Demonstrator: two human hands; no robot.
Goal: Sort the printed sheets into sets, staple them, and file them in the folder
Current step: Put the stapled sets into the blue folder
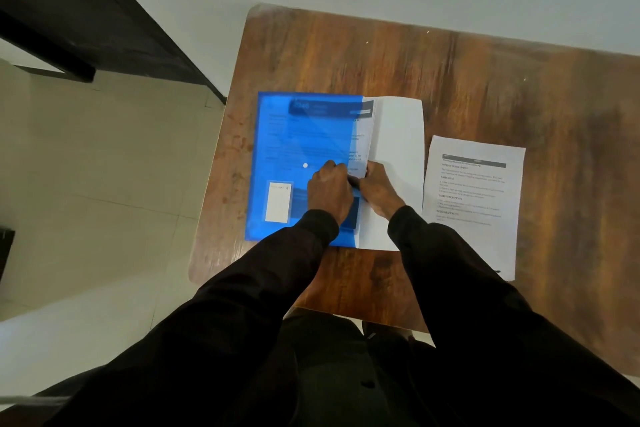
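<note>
Your blue folder (294, 135) lies mid-frame on the wooden table (381, 55), with a set of sheets (398, 149) half inside it and sticking out past its right edge. Your left hand (329, 191) curls on that open edge, apparently pinching the cover. Your right hand (377, 189) pinches the set just beside it. The plastic looks slick and floppy and the paper light and easily creased, so grip near the edges. A loose printed sheet (474, 191) lies further right.
</note>
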